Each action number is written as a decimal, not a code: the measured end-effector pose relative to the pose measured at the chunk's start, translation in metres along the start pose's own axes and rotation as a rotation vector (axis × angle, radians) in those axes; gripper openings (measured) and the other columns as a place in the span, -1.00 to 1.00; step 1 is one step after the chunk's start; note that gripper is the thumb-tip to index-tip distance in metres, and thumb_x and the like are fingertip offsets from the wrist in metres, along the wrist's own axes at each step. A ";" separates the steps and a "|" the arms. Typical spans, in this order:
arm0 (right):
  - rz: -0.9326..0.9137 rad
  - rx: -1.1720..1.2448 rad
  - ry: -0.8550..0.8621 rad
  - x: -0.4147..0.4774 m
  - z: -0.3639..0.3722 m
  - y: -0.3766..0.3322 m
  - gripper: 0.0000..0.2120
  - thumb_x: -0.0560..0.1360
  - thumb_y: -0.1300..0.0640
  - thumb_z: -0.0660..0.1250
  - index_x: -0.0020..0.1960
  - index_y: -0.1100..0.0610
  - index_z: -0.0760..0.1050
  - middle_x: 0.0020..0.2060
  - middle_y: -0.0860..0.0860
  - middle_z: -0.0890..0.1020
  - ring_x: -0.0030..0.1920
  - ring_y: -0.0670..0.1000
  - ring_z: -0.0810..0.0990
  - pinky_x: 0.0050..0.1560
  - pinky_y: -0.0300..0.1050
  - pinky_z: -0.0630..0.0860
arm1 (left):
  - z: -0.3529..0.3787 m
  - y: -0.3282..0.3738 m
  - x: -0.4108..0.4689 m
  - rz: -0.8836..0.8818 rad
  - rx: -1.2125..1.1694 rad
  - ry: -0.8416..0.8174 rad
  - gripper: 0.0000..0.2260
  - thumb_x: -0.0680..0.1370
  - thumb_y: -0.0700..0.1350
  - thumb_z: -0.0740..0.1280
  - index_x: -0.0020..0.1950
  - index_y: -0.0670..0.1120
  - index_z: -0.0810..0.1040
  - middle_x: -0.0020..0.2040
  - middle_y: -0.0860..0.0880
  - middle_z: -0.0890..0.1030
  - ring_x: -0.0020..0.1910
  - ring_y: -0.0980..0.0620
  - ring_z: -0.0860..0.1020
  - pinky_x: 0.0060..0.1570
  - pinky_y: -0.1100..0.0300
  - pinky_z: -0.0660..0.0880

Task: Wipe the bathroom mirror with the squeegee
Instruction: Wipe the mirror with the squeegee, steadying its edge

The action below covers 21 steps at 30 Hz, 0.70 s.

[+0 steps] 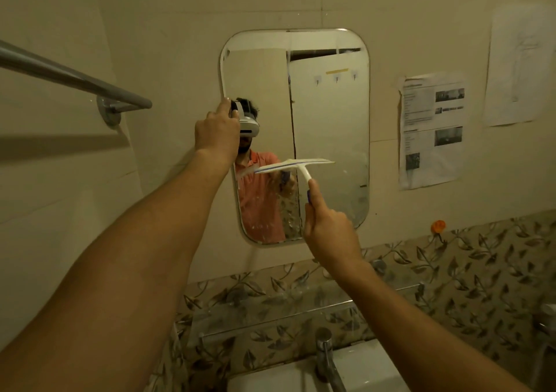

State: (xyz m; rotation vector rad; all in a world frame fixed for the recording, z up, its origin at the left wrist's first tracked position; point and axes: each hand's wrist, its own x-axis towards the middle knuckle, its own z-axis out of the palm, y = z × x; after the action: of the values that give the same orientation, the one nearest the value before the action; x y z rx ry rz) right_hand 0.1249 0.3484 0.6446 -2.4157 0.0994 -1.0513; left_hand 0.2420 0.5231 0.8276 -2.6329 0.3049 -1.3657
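Mirror (331, 114) is mounted at the middle of the tiled wall, and on the far left a metal towel rail (75, 81) is fixed, slanting down toward its bracket. Next, the left hand (216, 132) is raised against the mirror's left rim, with its back turned to the camera. One digit is seen reaching up along the rim, while the others are hidden behind the hand, so it cannot be told whether they are spread or curled. Across the middle of the glass the squeegee (296, 166) is held with its white blade nearly level (whether the blade actually touches the glass cannot be told). Its handle is gripped from below by the right hand (328, 232), the fingers curled together round it and the thumb laid up along the stem. Droplets and smears are seen on the lower part of the glass. Below, a glass shelf (270, 313) and a chrome tap (326, 358) are visible. Further right, a printed sheet (430, 129) is stuck to the wall, an orange hook (437, 226) is set beneath it, and a paler sheet (514, 66) is stuck beyond.
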 end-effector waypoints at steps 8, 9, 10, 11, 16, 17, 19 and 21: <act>0.098 0.425 0.254 0.074 -0.072 -0.016 -0.52 0.72 -0.09 0.06 0.61 -0.26 0.08 -0.30 -0.01 0.53 -0.42 -0.10 0.48 -0.47 -0.12 0.53 | 0.003 0.001 0.006 -0.027 -0.024 -0.013 -0.57 0.55 -0.10 0.44 0.40 -0.13 0.49 0.46 -0.08 0.28 0.02 -0.16 0.57 -0.16 0.06 0.45; 0.114 0.443 0.247 0.087 -0.083 -0.020 -0.53 0.72 -0.10 0.05 0.60 -0.28 0.07 -0.26 0.02 0.54 -0.38 -0.05 0.49 -0.43 -0.02 0.58 | 0.003 0.001 0.006 -0.024 -0.025 -0.020 -0.56 0.54 -0.10 0.45 0.39 -0.13 0.49 0.45 -0.07 0.28 0.01 -0.16 0.58 -0.17 0.07 0.44; 0.122 0.451 0.246 0.100 -0.093 -0.024 -0.53 0.72 -0.10 0.05 0.60 -0.29 0.06 -0.22 0.03 0.54 -0.35 -0.02 0.49 -0.42 0.00 0.59 | 0.002 0.001 0.006 -0.022 -0.024 -0.027 -0.55 0.52 -0.09 0.47 0.38 -0.13 0.49 0.43 -0.08 0.28 -0.01 -0.15 0.58 -0.19 0.08 0.43; 0.127 0.452 0.257 0.112 -0.101 -0.027 -0.53 0.72 -0.10 0.04 0.60 -0.29 0.06 -0.21 0.02 0.54 -0.34 -0.02 0.50 -0.45 -0.04 0.57 | 0.001 0.002 0.006 -0.022 -0.022 -0.033 -0.53 0.51 -0.07 0.48 0.38 -0.13 0.49 0.42 -0.08 0.29 -0.02 -0.14 0.58 -0.20 0.09 0.44; 0.192 0.411 0.285 0.150 -0.115 -0.035 -0.54 0.72 -0.08 0.02 0.61 -0.25 0.11 -0.20 -0.09 0.49 -0.30 -0.01 0.57 -0.59 -0.23 0.47 | 0.001 0.005 0.004 -0.028 -0.013 -0.040 -0.49 0.47 0.02 0.52 0.35 -0.14 0.50 0.39 -0.09 0.30 -0.04 -0.13 0.58 -0.16 0.09 0.53; 0.195 0.403 0.283 0.151 -0.113 -0.034 -0.54 0.72 -0.08 0.02 0.61 -0.25 0.11 -0.21 -0.08 0.50 -0.31 -0.02 0.56 -0.59 -0.23 0.46 | 0.002 0.005 0.003 -0.025 -0.009 -0.037 -0.48 0.47 0.02 0.52 0.35 -0.15 0.50 0.38 -0.10 0.30 -0.04 -0.13 0.58 -0.17 0.09 0.52; 0.189 0.363 0.294 0.150 -0.107 -0.034 -0.53 0.73 -0.07 0.03 0.62 -0.25 0.09 -0.24 -0.05 0.52 -0.36 -0.05 0.54 -0.60 -0.24 0.47 | 0.005 0.005 0.004 -0.022 -0.007 -0.021 -0.49 0.49 0.01 0.52 0.35 -0.16 0.49 0.35 -0.10 0.31 -0.05 -0.13 0.58 -0.18 0.09 0.51; 0.175 0.295 0.297 0.144 -0.100 -0.033 -0.51 0.73 -0.05 0.03 0.63 -0.23 0.05 -0.29 -0.05 0.52 -0.40 -0.07 0.53 -0.58 -0.20 0.52 | 0.007 0.005 0.003 -0.023 -0.014 -0.008 -0.48 0.50 0.00 0.52 0.36 -0.17 0.48 0.36 -0.10 0.31 -0.04 -0.13 0.58 -0.18 0.09 0.51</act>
State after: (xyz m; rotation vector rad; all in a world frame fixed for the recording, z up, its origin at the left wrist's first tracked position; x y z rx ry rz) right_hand 0.1514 0.2986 0.8139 -1.9415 0.2349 -1.2401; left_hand 0.2491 0.5176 0.8253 -2.6611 0.2848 -1.3640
